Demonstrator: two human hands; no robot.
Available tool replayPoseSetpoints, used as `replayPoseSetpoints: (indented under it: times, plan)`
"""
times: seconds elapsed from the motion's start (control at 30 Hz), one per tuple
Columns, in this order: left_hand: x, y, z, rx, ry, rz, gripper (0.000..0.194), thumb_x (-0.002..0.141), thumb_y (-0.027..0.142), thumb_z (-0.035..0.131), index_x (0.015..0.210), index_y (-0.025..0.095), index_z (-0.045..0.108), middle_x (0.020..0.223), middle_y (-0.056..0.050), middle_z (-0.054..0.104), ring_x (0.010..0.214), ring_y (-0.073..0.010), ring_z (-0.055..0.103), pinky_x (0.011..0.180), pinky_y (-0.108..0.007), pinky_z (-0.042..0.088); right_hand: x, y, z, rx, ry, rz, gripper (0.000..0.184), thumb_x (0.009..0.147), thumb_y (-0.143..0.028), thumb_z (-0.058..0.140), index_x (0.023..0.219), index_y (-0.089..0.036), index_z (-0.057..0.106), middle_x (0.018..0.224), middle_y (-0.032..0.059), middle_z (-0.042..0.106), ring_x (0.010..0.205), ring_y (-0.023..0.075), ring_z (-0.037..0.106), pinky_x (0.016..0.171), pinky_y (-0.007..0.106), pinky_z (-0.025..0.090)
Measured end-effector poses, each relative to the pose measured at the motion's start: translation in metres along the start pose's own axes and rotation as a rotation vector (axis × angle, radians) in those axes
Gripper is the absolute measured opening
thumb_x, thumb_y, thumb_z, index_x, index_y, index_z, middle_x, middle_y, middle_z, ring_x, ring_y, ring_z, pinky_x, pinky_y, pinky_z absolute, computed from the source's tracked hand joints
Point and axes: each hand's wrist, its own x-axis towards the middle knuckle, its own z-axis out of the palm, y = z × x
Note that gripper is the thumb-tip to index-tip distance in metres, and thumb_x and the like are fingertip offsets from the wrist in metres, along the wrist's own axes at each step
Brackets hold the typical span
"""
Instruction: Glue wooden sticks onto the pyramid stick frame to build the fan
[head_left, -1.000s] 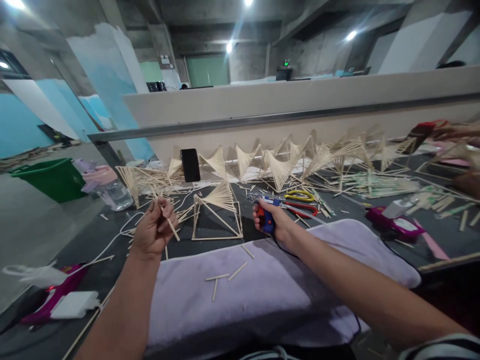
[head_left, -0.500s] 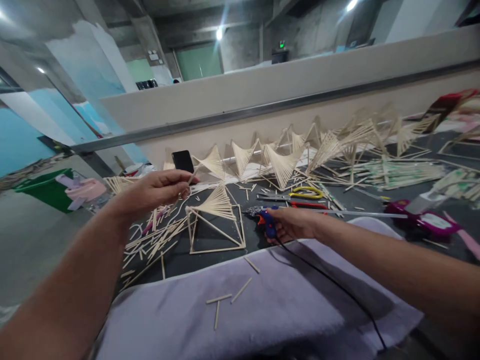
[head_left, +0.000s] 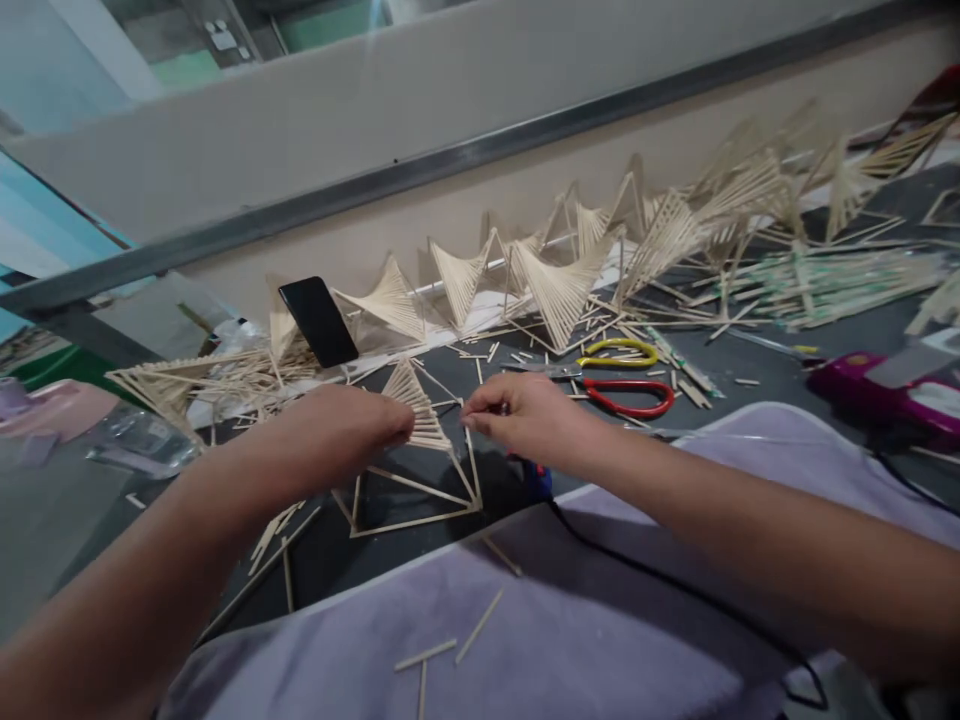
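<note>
A small wooden stick frame (head_left: 420, 522) with a fan of closely laid sticks (head_left: 421, 405) stands on the dark table in front of me. My left hand (head_left: 367, 418) is closed at the left side of the fan; whatever its fingers hold is hidden. At the frame's far right corner, my right hand (head_left: 521, 412) is in a pinch, and I cannot make out anything between the fingertips. Below that hand lies a blue glue gun (head_left: 538, 482), partly covered, its black cord (head_left: 645, 565) trailing over the lavender towel (head_left: 600, 610).
Yellow-handled scissors (head_left: 619, 353) and a red-handled tool (head_left: 630, 395) lie right of the frame. A black phone (head_left: 319, 322) leans behind my left hand. Several finished stick models (head_left: 559, 290) line the wall. A purple glue gun (head_left: 885, 395) is at the right.
My right hand has let go of the blue glue gun and come to the frame's corner. My left hand has moved down and right to the fan. The view has tilted downward.
</note>
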Motion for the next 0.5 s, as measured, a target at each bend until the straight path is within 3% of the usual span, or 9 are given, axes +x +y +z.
replayPoseSetpoints:
  times: [0.17, 0.37, 0.5]
  plan:
    - [0.004, 0.004, 0.006, 0.076, -0.007, -0.022, 0.02, 0.058, 0.004, 0.053, 0.058, 0.024, 0.055, 0.051, 0.002, 0.05, 0.042, -0.0132, 0.039, 0.046, -0.028, 0.015, 0.01, -0.009, 0.014, -0.244, -0.101, -0.215, 0.011, 0.074, -0.019, 0.062, 0.078, -0.021, 0.072, 0.071, 0.0006, 0.064, 0.072, 0.0129, 0.054, 0.063, 0.024, 0.035]
    - [0.002, 0.008, 0.011, 0.095, -0.013, -0.021, 0.021, 0.058, 0.002, 0.053, 0.059, 0.023, 0.055, 0.053, 0.001, 0.053, 0.045, -0.0153, 0.044, 0.046, -0.028, 0.016, 0.01, -0.016, 0.022, -0.451, -0.149, -0.222, 0.01, 0.076, -0.025, 0.061, 0.077, -0.022, 0.07, 0.076, 0.0021, 0.063, 0.076, 0.0164, 0.052, 0.063, 0.029, 0.026]
    - [0.002, 0.01, 0.012, -0.007, 0.018, -0.024, 0.022, 0.059, 0.002, 0.054, 0.059, 0.023, 0.057, 0.055, 0.0, 0.056, 0.047, -0.0163, 0.048, 0.047, -0.027, 0.024, 0.01, -0.021, 0.029, -0.481, -0.156, -0.25, 0.011, 0.077, -0.025, 0.058, 0.074, -0.019, 0.067, 0.076, 0.0027, 0.062, 0.076, 0.0163, 0.051, 0.065, 0.03, 0.022]
